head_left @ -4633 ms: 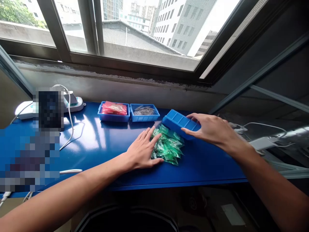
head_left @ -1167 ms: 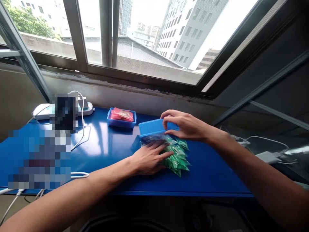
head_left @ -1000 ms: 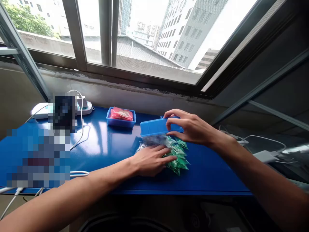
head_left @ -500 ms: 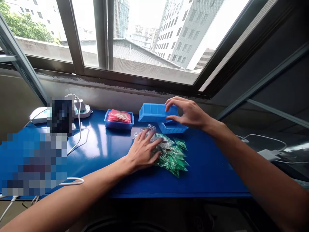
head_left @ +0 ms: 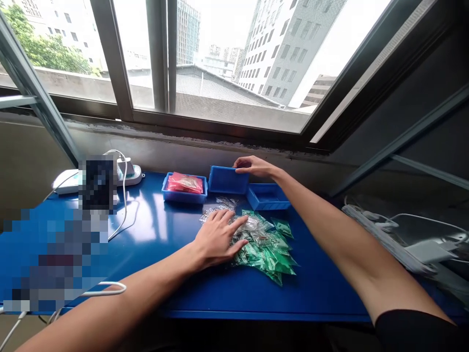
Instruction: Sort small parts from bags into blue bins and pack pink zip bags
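Note:
My right hand (head_left: 255,166) pinches the upper edge of a blue bin (head_left: 229,181), which is tilted up so that its hollow side faces me. My left hand (head_left: 219,237) lies with spread fingers on the left part of a pile of small bags, holding none that I can make out. Clear bags (head_left: 256,223) are at the upper left of the pile, green bags (head_left: 271,254) at the lower right. A second blue bin (head_left: 269,198) rests behind the pile, right of the tilted one. Left of the tilted bin is a third bin (head_left: 185,196) with red bags (head_left: 185,183).
At the left, a white power strip (head_left: 135,177) with cables stands near a pixelated area on the blue table (head_left: 146,234). More white adapters (head_left: 430,252) and cables lie at the right. A window and a wall are behind the table.
My right hand has moved left along the bin, which has tipped from showing its outer side to showing its inside, and come lower beside the second bin. My left hand stays on the pile.

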A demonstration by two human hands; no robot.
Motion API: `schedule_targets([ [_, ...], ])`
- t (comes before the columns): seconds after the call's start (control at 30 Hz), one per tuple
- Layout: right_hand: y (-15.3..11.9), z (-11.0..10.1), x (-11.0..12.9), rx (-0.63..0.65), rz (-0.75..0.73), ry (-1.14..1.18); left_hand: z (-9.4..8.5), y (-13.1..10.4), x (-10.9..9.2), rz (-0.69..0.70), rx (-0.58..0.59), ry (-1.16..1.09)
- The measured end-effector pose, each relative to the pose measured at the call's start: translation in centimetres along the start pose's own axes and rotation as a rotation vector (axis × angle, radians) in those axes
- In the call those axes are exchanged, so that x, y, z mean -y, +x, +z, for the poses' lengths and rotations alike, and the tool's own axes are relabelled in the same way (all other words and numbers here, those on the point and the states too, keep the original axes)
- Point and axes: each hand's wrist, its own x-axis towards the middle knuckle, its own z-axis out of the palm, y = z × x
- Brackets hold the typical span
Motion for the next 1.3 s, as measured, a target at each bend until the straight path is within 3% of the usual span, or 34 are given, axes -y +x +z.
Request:
schedule_targets([
  [0.23,0.2,-0.7,-0.4,0.158,0.051,0.008,-0.5,0.2,-0.2,0.071,-0.047,-0.006],
  [0.43,-0.6,0.8,-0.1,0.205,0.043,-0.048,-0.6,0.4,-0.1,0.129,-0.102,0.052],
  [0.6,-2.1,2.2,0.1,0.109,0.037,-0.104,-0.2,0.4,0.5,0.009,-0.105,0.099],
  [0.77,-7.1,0.7,0.4,-0.09,0.028,-0.199,-0.4,0.5,0.7,-0.032,-0.132,0.082],
  [0.9,-11.7,-0.7,-1.0,0.04,0.102,-0.337,-0.5,0.8,1.3,-0.065,-0.138,0.078],
  [0.97,-12.8,-0.7,-2.1,0.031,0.139,-0.385,-0.5,1.0,1.7,-0.08,-0.123,0.08],
  [1.3,-12.2,2.4,-3.8,-0.142,0.098,-0.423,-1.4,1.0,1.9,-0.128,-0.086,0.053],
])
